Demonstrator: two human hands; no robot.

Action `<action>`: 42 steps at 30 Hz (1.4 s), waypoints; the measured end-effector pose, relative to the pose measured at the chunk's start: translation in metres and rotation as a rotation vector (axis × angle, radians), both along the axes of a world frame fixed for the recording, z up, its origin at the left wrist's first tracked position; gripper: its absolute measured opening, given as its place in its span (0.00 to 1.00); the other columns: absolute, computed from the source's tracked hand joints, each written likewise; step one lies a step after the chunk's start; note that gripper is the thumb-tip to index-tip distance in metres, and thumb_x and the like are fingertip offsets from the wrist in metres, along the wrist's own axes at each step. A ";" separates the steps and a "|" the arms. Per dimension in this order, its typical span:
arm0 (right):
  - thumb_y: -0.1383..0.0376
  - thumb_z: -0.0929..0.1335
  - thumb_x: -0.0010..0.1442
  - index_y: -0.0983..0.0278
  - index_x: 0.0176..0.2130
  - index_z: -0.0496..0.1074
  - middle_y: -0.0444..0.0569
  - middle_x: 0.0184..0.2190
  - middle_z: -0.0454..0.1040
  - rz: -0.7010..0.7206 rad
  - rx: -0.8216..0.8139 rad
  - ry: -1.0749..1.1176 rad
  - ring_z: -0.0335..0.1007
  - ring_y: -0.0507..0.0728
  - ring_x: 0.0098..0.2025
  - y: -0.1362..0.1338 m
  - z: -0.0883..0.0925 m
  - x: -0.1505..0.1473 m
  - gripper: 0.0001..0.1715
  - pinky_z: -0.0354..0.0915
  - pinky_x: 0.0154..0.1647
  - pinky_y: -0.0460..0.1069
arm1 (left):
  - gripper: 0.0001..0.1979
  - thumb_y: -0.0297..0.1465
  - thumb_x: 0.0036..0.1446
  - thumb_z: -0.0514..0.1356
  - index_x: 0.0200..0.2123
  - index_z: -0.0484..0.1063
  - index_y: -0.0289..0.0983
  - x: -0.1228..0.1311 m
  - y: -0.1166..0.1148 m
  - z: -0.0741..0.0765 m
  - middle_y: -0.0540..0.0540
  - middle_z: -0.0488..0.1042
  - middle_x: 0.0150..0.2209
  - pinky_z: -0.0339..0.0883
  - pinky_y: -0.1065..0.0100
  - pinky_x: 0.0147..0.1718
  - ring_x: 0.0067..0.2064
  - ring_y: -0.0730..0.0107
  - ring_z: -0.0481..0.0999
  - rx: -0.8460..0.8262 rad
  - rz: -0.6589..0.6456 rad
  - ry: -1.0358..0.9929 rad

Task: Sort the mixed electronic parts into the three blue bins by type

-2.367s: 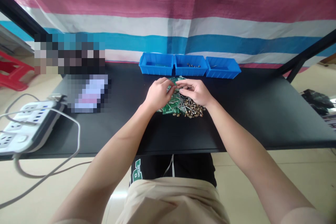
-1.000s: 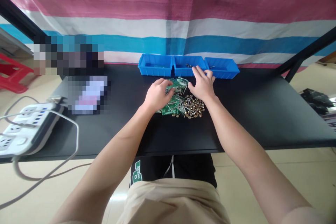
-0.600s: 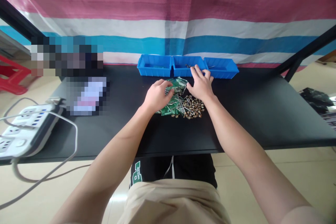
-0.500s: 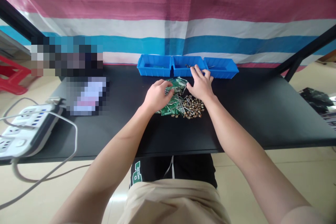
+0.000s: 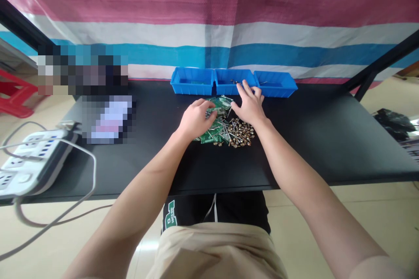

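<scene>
A heap of small green circuit boards [image 5: 212, 131] and brass-coloured parts with metal pins [image 5: 241, 134] lies mid-table. My left hand [image 5: 195, 117] rests curled on the green boards, fingers bent onto the heap; what it grips is hidden. My right hand [image 5: 249, 103] stretches flat with fingers spread just in front of the middle blue bin [image 5: 225, 89], holding nothing. Left blue bin [image 5: 191, 87] and right blue bin [image 5: 278, 90] flank it in a row at the table's back.
The black table [image 5: 310, 139] has a black frame post [image 5: 379, 65] at right. A white power strip [image 5: 24, 165] with cables sits at the left edge. Blurred items [image 5: 106, 117] lie left of the heap. A striped tarp hangs behind; a red stool [image 5: 13, 96] is far left.
My right hand left the heap, reached toward the middle bin with fingers spread, then drew back slightly. My left hand stayed on the boards.
</scene>
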State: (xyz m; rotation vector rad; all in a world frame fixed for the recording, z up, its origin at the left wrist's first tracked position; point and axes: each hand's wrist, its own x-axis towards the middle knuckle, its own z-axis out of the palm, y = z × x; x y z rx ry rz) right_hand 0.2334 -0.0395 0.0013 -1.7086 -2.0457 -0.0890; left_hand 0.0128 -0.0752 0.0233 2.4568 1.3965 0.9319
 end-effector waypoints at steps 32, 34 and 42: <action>0.67 0.68 0.63 0.64 0.38 0.76 0.51 0.39 0.72 0.517 -0.198 0.163 0.71 0.58 0.41 -0.029 0.019 -0.016 0.05 0.67 0.44 0.53 | 0.11 0.32 0.62 0.58 0.44 0.76 0.36 0.001 -0.002 0.004 0.41 0.77 0.42 0.73 0.59 0.47 0.45 0.58 0.78 -0.048 0.005 0.054; 0.68 0.68 0.63 0.64 0.35 0.74 0.49 0.36 0.72 0.527 -0.197 0.167 0.70 0.57 0.38 -0.029 0.019 -0.017 0.05 0.66 0.42 0.52 | 0.11 0.32 0.62 0.58 0.44 0.76 0.36 0.000 -0.002 0.003 0.41 0.77 0.41 0.74 0.59 0.46 0.45 0.58 0.77 -0.041 0.004 0.050; 0.69 0.67 0.63 0.63 0.33 0.74 0.49 0.35 0.75 0.508 -0.158 0.209 0.70 0.56 0.37 -0.029 0.024 -0.014 0.06 0.63 0.39 0.51 | 0.10 0.32 0.62 0.59 0.43 0.76 0.37 -0.001 -0.001 0.002 0.42 0.77 0.41 0.74 0.60 0.45 0.44 0.60 0.78 -0.015 -0.004 0.024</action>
